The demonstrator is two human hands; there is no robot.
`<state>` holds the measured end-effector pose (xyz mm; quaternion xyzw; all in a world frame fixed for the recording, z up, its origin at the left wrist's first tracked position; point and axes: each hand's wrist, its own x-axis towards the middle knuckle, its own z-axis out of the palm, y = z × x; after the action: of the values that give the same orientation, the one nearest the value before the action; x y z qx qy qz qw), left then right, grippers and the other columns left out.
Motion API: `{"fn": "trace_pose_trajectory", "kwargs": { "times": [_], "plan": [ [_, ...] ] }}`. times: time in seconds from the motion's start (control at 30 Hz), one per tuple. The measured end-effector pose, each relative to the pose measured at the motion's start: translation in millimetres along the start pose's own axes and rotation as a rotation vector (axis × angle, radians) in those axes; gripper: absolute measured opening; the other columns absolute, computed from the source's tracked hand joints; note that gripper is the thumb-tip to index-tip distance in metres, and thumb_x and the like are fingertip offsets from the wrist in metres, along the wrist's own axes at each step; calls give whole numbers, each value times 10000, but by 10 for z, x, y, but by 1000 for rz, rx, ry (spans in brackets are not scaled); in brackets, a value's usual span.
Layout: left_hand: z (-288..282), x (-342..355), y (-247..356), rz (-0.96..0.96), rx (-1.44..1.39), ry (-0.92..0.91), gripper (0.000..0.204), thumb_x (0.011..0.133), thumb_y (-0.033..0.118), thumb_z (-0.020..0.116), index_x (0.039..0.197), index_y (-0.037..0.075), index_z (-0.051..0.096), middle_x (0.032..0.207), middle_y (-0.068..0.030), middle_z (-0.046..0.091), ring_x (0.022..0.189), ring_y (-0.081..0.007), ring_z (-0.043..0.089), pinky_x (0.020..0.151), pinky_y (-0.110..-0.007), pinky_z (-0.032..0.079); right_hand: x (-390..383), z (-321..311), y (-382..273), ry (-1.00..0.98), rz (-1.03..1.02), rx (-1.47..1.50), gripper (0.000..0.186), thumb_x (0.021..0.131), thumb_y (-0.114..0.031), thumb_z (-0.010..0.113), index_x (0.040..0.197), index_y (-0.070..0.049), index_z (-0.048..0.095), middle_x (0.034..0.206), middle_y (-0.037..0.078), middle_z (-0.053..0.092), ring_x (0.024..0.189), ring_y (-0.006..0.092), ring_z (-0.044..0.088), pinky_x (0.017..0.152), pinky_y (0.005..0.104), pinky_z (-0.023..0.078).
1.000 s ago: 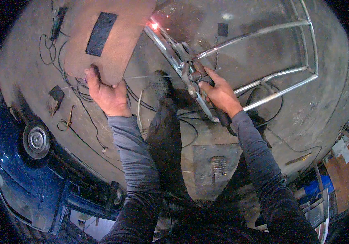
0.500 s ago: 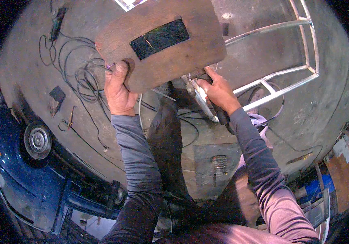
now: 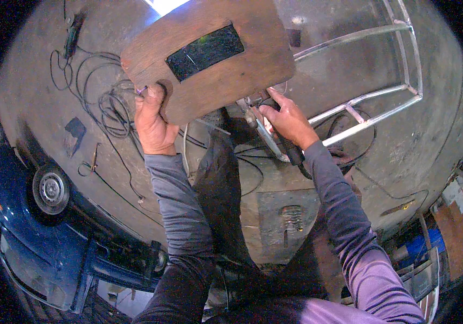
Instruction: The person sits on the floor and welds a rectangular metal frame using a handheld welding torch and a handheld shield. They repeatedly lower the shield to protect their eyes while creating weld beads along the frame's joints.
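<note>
From here I count two hands, one left hand and one right hand, two sleeves and two trouser legs. I make it one shield with one dark window, one dark handle and one metal frame. The floor gives me two dark patches, plus one plate bearing one ribbed piece. The cables are too tangled for me to number, more than one for sure. I can also see one blue vehicle, with one wheel showing plainly
</note>
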<state>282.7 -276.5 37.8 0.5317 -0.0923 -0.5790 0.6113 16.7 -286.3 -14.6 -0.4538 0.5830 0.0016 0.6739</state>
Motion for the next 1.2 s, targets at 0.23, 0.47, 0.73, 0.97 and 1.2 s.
{"fn": "trace_pose_trajectory", "kwargs": {
  "times": [0.23,0.47,0.73,0.97,1.2],
  "plan": [
    [-16,7,2,-14,-4,-4,401,876,187,613,1235,86,466,1077,-64,585,993,-216,572,852,-398,479,51,2,115,-35,73,108,637,842,-252,593,1377,-1,355,1269,148,539,789,182,595,556,292,510],
    [9,6,19,-6,6,-9,398,877,185,611,1235,87,469,1070,-61,585,995,-215,571,853,-401,480,27,-28,13,-34,87,77,607,838,-250,598,1365,-32,390,1242,147,551,761,191,605,570,303,522],
    [59,53,85,135,-2,182,369,893,254,579,1201,64,505,1119,-64,572,1044,-237,555,877,-404,469,-54,23,-48,61,61,81,552,807,-274,631,1312,-112,476,903,152,660,681,213,642,662,338,512],
    [99,126,156,323,76,444,390,892,350,580,1160,68,545,1129,-47,586,1058,-203,551,900,-358,446,75,76,209,107,-98,15,590,808,-308,602,1326,-73,446,1060,251,620,970,351,621,857,377,468],
    [-10,150,98,263,15,314,337,897,299,582,1135,62,560,1063,-49,616,987,-216,582,860,-363,470,120,93,283,60,-29,5,614,806,-320,594,1327,-38,435,1076,265,609,1003,365,609,871,376,463]
  ]
}}
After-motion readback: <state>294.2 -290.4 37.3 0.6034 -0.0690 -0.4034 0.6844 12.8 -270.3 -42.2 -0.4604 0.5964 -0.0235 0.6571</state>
